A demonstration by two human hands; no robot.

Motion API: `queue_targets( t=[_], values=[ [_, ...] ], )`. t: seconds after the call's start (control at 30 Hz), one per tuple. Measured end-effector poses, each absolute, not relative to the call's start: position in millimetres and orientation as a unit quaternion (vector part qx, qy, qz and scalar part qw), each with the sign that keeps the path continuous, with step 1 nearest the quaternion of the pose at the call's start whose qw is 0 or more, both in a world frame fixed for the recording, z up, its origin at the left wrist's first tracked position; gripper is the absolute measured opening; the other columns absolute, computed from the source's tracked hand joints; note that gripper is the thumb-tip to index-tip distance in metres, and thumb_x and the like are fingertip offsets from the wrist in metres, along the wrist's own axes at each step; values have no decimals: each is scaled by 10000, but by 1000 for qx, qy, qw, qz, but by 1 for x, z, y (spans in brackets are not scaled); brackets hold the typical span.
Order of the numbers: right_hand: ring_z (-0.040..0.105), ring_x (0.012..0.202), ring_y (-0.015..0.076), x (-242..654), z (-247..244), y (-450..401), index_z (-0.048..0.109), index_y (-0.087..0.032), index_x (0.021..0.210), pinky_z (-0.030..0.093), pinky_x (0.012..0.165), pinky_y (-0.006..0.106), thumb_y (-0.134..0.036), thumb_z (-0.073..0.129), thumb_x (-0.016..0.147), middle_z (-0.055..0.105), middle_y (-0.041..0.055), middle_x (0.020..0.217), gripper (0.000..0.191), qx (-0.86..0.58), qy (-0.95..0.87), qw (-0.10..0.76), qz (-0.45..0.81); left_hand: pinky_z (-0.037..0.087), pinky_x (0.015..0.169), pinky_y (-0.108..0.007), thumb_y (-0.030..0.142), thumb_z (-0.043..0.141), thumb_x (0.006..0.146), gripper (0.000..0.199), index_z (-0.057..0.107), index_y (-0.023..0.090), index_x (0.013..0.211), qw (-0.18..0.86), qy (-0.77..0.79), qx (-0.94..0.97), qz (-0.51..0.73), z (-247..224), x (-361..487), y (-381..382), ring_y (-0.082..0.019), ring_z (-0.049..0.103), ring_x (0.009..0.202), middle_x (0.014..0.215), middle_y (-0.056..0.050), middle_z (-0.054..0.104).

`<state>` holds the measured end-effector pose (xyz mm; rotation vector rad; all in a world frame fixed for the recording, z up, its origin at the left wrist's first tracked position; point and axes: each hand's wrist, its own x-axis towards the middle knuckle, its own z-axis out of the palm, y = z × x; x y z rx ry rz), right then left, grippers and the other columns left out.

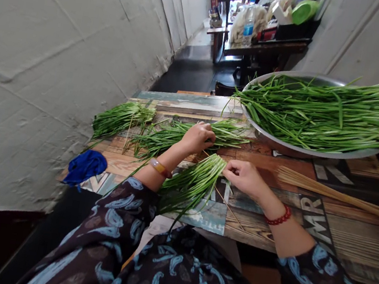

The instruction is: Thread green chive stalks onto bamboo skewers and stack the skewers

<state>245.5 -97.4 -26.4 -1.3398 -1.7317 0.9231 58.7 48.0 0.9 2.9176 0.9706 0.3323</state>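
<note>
A bunch of garlic chives lies fanned out on the table before me, its pale cut ends gathered toward my right hand. My right hand is closed, thumb and fingers pinched at those pale ends. Curled shut above the bunch is my left hand, next to a loose pile of chives; what its fingers hold is hidden. A short bit of thin stick shows just below it. One bamboo skewer pokes out from under the bunch toward the table's near edge.
A large metal basin heaped with chives stands at the right. Bamboo skewers lie below it. Another chive bundle and a blue cloth are at the left, near the wall.
</note>
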Motion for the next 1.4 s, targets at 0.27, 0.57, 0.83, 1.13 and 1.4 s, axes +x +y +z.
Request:
queue_targets(
  t=[0.27,0.57,0.83,1.13,1.4],
  values=[
    [473,536,95,242,-16,-101,583,-162,599,342,530,219,-212,534,760,577,-14,577,175,-532,-665,425,306,429,681,-269,166,640,745,34,638,143,770,309,375,814,319,17,48,25,-130,533,687,718,-13,603],
    [526,572,122,244,-12,-104,636,-179,670,401,568,238,-243,574,815,620,4,617,170,-568,-636,450,267,375,524,-179,379,772,707,281,715,120,799,632,397,563,356,16,42,-6,-72,527,585,672,-10,636],
    [546,593,124,247,-13,-102,653,-180,733,422,568,240,-258,585,851,630,9,658,157,-567,-638,427,299,376,500,-169,363,806,681,263,722,130,769,706,381,477,359,12,43,-2,-55,512,542,637,3,620],
    [559,618,125,248,-16,-106,681,-181,776,432,572,238,-273,598,864,641,19,702,152,-573,-628,410,329,386,504,-160,332,808,692,239,733,126,786,724,364,448,378,7,38,-4,-48,523,547,677,-10,640],
    [584,652,135,246,-14,-104,686,-184,772,442,584,245,-263,600,858,671,30,733,145,-567,-634,412,328,330,453,-153,325,804,676,234,729,128,778,720,378,444,377,10,41,-6,-45,487,520,634,3,597]
  ],
)
